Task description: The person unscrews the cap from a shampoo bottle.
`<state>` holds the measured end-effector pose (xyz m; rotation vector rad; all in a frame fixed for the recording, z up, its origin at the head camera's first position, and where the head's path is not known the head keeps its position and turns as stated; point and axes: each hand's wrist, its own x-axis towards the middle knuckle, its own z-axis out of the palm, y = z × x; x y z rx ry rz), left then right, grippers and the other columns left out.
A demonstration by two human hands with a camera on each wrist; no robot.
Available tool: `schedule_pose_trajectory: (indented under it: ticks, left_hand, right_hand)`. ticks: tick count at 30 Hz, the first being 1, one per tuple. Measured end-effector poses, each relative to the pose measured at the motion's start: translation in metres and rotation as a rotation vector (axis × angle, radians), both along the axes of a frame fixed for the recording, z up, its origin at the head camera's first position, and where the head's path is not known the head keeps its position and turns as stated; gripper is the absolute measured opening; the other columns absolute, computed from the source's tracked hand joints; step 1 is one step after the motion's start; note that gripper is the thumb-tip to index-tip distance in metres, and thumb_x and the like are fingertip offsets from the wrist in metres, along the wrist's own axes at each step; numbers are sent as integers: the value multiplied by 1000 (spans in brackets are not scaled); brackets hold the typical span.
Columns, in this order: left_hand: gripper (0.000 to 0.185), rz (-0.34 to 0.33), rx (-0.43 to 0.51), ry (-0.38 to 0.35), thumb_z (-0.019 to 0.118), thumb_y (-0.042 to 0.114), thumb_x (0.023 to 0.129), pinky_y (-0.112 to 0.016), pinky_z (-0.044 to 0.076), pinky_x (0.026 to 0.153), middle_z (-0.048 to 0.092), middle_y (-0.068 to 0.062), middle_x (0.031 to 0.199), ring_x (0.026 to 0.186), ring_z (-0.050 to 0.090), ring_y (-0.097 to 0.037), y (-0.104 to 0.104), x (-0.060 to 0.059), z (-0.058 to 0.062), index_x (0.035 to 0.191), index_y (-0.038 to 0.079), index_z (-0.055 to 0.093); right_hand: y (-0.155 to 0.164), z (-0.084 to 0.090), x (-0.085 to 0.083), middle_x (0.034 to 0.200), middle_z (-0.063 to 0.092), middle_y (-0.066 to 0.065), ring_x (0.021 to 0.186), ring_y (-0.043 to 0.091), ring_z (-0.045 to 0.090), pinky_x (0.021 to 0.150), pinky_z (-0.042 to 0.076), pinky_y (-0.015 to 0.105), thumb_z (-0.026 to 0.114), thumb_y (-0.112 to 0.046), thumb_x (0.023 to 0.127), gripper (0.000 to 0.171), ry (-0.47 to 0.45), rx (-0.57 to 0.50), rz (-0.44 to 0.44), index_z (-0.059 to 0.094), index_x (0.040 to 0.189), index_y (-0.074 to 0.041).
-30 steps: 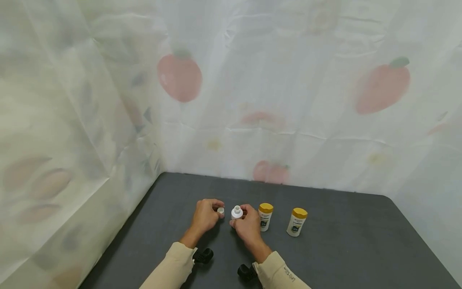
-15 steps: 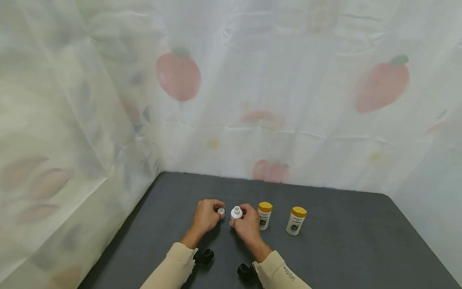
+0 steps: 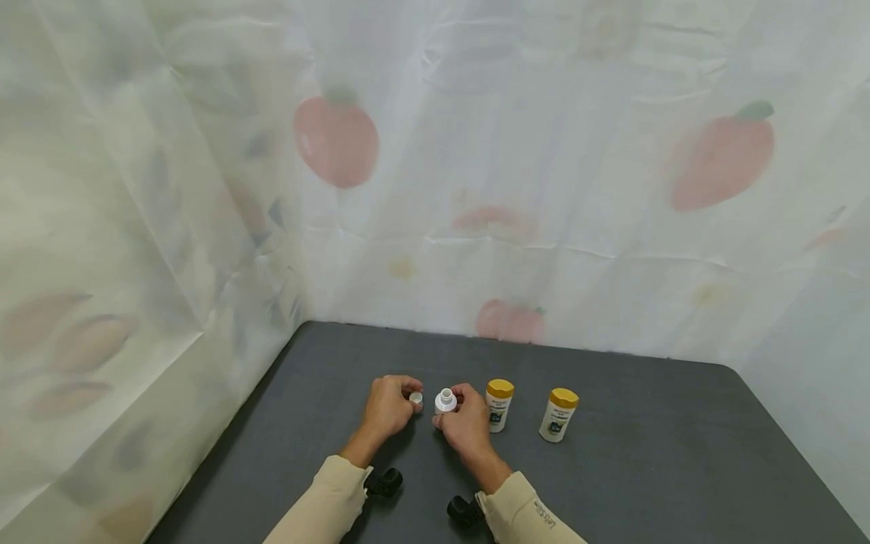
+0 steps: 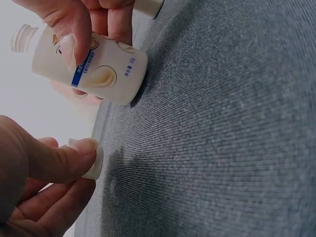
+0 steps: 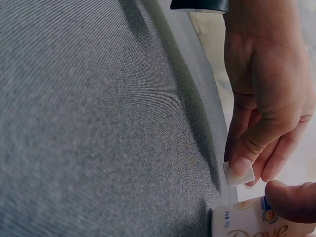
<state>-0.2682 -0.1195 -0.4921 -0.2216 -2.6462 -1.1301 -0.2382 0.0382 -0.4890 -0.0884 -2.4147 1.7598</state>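
White and uncapped, the small bottle (image 3: pixel 445 401) stands near the grey table's (image 3: pixel 646 468) middle, gripped by our right hand (image 3: pixel 467 427). Our left hand (image 3: pixel 386 408) pinches its cap (image 3: pixel 415 397) just beside. Two yellow-capped bottles (image 3: pixel 498 406) stand toward the right edge.

Left hand (image 3: pixel 387 408): ours, lower centre of the head view, thumb and fingers pinched together.
Right hand (image 3: pixel 467 425): just beside it, fingers curled.

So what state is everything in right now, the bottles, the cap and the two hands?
White bottle: uncapped, held by the right hand.
White cap: off, pinched by the left hand.
Two yellow-capped bottles: capped, upright, untouched on the grey table.
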Motion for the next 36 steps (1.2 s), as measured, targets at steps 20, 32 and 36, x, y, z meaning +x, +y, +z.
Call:
schedule_pose_trajectory:
  ticks: [20, 32, 36]
  left_hand:
    - [30, -2, -5, -4, 89, -7, 69, -36, 61, 70, 81, -4, 84, 78, 76, -18, 0, -2, -4, 96, 4, 83]
    - [30, -18, -20, -22, 90, -5, 71, -38, 62, 70, 81, -6, 89, 81, 77, -22, -1, 1, -3, 99, 4, 82]
    - [29, -37, -30, -44, 90, -4, 73, -38, 61, 71, 81, -6, 90, 83, 77, -22, -3, 1, -2, 100, 4, 82]
  right_hand:
    - [2, -1, -2, 98, 72, 15, 84, 20, 67, 71, 57, 34, 83, 11, 67, 46, -5, 43, 33, 64, 108, 0]
    - [2, -2, 1, 101, 71, 15, 88, 21, 66, 77, 56, 37, 81, 13, 62, 52, 33, 47, 36, 64, 109, -1]
    - [2, 0, 3, 104, 72, 13, 94, 23, 68, 83, 56, 40, 82, 14, 61, 54, 63, 53, 26, 64, 110, -2]
